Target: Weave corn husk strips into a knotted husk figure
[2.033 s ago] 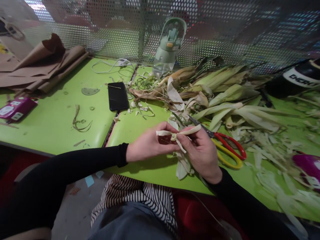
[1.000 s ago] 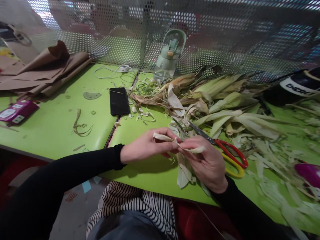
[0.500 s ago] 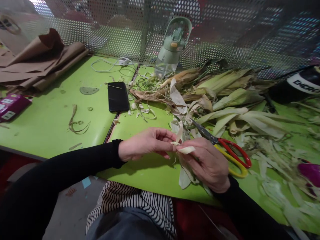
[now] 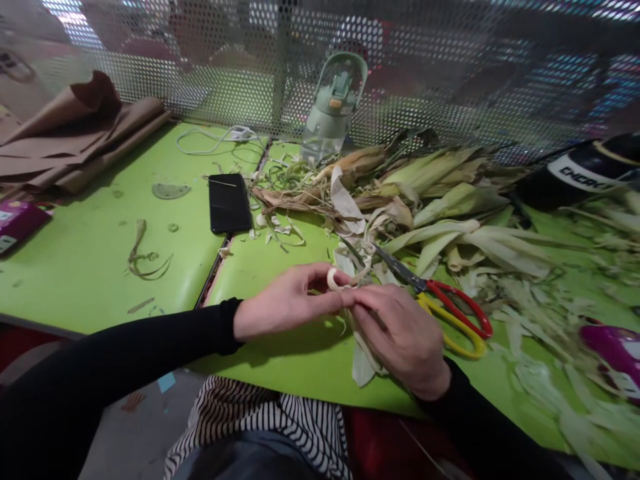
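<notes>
Both of my hands meet over the front of the green table (image 4: 90,267). My left hand (image 4: 287,301) pinches a pale corn husk strip (image 4: 334,278), which curls into a small loop at my fingertips. My right hand (image 4: 400,337) is closed on the same strip from the other side, thumb and fingers pressed to it. More husk pieces (image 4: 361,350) hang and lie under my right hand. Red and yellow scissors (image 4: 443,305) lie on the table just right of my right hand, blades pointing left and away.
A pile of corn husks (image 4: 440,193) covers the table's middle and right. A black phone (image 4: 229,203), a white cable (image 4: 210,137) and a green water bottle (image 4: 330,107) stand near the perforated metal screen (image 4: 450,73). Brown paper (image 4: 75,133) lies far left.
The husk strip, earlier stretched flat between my hands, is now rolled into a small loop at my left fingertips. My hands have stayed close together in the same place.
</notes>
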`<move>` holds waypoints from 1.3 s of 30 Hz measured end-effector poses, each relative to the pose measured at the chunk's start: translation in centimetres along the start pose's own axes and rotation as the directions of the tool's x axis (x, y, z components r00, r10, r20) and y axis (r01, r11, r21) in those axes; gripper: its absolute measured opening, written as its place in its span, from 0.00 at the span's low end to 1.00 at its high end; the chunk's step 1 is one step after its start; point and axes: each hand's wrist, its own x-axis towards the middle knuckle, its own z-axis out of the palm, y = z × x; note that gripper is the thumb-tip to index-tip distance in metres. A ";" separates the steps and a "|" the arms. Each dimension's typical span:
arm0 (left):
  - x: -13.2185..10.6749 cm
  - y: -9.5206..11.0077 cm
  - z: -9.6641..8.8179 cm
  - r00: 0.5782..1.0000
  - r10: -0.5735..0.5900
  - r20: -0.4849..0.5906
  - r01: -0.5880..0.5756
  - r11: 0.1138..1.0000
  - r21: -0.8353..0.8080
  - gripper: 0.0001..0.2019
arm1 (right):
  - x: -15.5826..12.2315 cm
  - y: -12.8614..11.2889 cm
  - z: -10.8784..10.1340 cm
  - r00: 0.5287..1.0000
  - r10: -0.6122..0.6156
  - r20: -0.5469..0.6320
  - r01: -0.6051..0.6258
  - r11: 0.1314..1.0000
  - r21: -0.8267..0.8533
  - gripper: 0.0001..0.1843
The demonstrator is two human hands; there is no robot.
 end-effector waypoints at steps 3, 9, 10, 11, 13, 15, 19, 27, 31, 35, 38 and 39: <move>0.1 -0.3 0.0 1.000 0.010 -0.003 -0.010 0.995 -0.103 0.14 | -0.1 0.0 0.2 0.960 0.279 -0.019 -0.270 0.942 0.198 0.09; 0.1 -0.4 0.2 1.000 0.002 -0.006 -0.003 0.991 -0.133 0.11 | 0.2 0.1 0.3 0.849 0.516 0.112 -0.502 0.724 0.474 0.13; 0.0 -0.4 0.3 1.000 0.003 -0.011 -0.004 0.993 -0.118 0.11 | 0.3 0.1 0.2 0.851 0.516 0.104 -0.501 0.735 0.456 0.12; 0.0 -0.5 0.3 1.000 0.009 -0.021 -0.011 0.995 -0.100 0.11 | 0.4 0.0 0.2 0.856 0.509 0.094 -0.497 0.756 0.425 0.11; 0.0 -0.8 0.5 0.999 0.029 -0.044 -0.031 0.998 -0.049 0.11 | 0.6 -0.1 0.1 0.870 0.486 0.082 -0.480 0.800 0.359 0.08; 0.0 -1.0 0.6 0.997 0.042 -0.063 -0.042 0.999 -0.001 0.11 | 0.7 -0.2 -0.1 0.881 0.465 0.088 -0.466 0.821 0.329 0.06; -0.1 -0.8 0.8 0.999 -0.017 -0.045 0.015 0.999 -0.039 0.11 | 0.5 -0.3 -0.2 0.839 0.520 0.161 -0.536 0.735 0.416 0.07; -0.4 -0.1 0.9 0.998 -0.058 -0.034 0.050 0.980 -0.194 0.13 | -0.2 -0.5 0.2 0.715 0.651 0.254 -0.658 0.505 0.559 0.11; -0.3 -0.1 0.9 0.995 -0.092 -0.038 0.086 0.987 -0.132 0.06 | -0.1 -0.1 0.2 0.793 0.578 0.192 -0.583 0.631 0.512 0.09; -0.1 0.0 0.8 0.985 -0.175 -0.008 0.174 0.984 -0.046 0.03 | 0.1 0.3 0.1 0.931 0.362 0.033 -0.346 0.855 0.387 0.08; 0.0 -0.2 0.6 0.978 -0.207 0.028 0.208 0.978 -0.025 0.05 | 0.0 0.2 0.1 0.957 0.288 0.038 -0.282 0.886 0.368 0.09; 0.0 -0.3 0.5 0.977 -0.210 0.038 0.212 0.977 -0.031 0.06 | 0.0 0.1 0.1 0.953 0.294 0.072 -0.299 0.880 0.370 0.10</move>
